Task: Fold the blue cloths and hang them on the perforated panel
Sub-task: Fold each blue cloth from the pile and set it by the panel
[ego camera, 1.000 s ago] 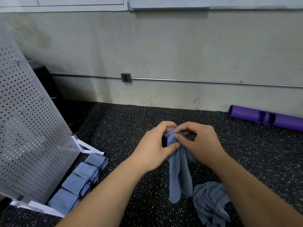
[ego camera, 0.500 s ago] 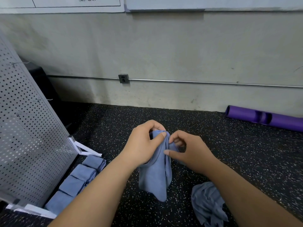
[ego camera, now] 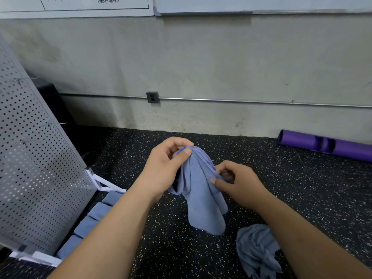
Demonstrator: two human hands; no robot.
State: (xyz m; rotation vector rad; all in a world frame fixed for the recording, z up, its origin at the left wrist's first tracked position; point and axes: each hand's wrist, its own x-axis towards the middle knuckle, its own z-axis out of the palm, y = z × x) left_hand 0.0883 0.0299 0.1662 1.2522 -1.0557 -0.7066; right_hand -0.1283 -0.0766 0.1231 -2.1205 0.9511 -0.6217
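Here the blue cloth (ego camera: 203, 198) hangs in the air in front of the person, bunched at its top and falling in loose folds, its lower end hanging free over the dark speckled floor (ego camera: 302, 188). The left hand (ego camera: 165, 172) grips the top of the bunch, thumb pressed over the fabric against curled fingers. The right hand (ego camera: 239, 184) sits lower and just to the right, pinching the stitched edge between thumb and forefinger with the other fingers curled in behind. A second cloth (ego camera: 255, 252) lies crumpled on the floor near the right forearm, apart from the held one. To the left, a row of folded cloths (ego camera: 94, 216) lies on the floor along the foot of the perforated panel (ego camera: 36, 168), partly hidden by the left forearm. The panel is grey metal, leans back and stands on a white frame (ego camera: 106, 185), and thin wire hooks (ego camera: 52, 123) stick out of its face. Further off, a purple tube (ego camera: 326, 144) lies where the floor meets the pale wall (ego camera: 201, 67). A thin pipe (ego camera: 241, 101) runs along that wall through a small socket (ego camera: 153, 97), and a white sheet (ego camera: 80, 5) at the top bears writing too small to read
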